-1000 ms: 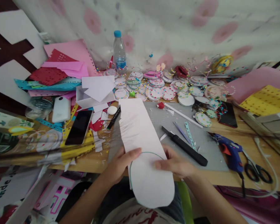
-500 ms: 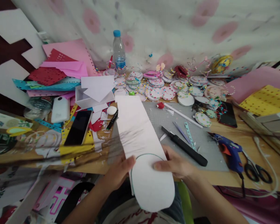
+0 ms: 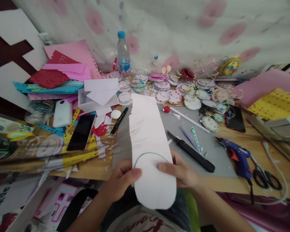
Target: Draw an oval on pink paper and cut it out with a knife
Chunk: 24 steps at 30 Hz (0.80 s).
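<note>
Between both hands I hold a long white sheet of foam or card (image 3: 148,125), its near end rounded and a dark green curve drawn across it. My left hand (image 3: 123,177) grips the left edge, thumb on top and fingers mostly hidden beneath. On the right edge, my right hand (image 3: 180,169) pinches it the same way. The far end of the sheet reaches over the grey cutting mat (image 3: 222,161). A black marker (image 3: 119,120) lies left of the sheet, and a black utility knife (image 3: 192,151) lies to its right.
Scissors (image 3: 267,177) and a blue glue gun (image 3: 240,161) lie at the right. Several small decorated discs (image 3: 161,96) crowd the back, near a water bottle (image 3: 123,53). A dark phone (image 3: 82,132), a white box (image 3: 96,104) and coloured sheets (image 3: 62,69) occupy the left.
The sheet's far end has swung right, so it points straighter ahead, and its near end has moved up slightly. More of the marker shows. Both hands keep their hold.
</note>
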Each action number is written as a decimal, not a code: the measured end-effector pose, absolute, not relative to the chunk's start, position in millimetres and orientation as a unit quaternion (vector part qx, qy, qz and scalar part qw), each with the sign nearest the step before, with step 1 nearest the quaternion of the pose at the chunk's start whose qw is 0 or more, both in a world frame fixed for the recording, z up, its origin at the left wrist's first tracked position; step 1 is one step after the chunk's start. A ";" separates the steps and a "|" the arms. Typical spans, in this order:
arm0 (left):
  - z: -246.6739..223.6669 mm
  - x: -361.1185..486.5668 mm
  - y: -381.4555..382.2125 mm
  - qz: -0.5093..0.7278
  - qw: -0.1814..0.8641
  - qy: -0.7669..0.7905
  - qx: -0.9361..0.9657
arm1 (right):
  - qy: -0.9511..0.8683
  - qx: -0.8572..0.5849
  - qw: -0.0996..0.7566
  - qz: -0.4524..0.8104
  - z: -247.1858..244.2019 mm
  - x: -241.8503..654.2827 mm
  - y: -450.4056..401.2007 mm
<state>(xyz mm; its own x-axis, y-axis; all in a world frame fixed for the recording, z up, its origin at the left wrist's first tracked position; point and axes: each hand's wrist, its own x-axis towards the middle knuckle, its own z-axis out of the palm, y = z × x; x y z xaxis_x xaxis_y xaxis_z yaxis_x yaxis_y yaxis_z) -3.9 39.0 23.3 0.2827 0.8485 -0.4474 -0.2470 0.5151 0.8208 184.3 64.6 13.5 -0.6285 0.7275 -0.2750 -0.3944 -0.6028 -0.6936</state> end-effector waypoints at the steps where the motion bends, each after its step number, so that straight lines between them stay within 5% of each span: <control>1: 25.6 -4.6 39.9 0.382 0.723 0.481 0.315 | -0.312 -0.295 0.345 0.834 14.7 179.7 61.7; 14: 37.6 -12.1 30.4 0.355 0.776 0.475 0.216 | -0.379 -0.287 0.239 0.847 19.5 182.0 67.0; 24: 36.6 -7.1 31.4 0.340 0.805 0.423 0.239 | -0.416 -0.229 0.235 0.848 12.7 184.7 60.1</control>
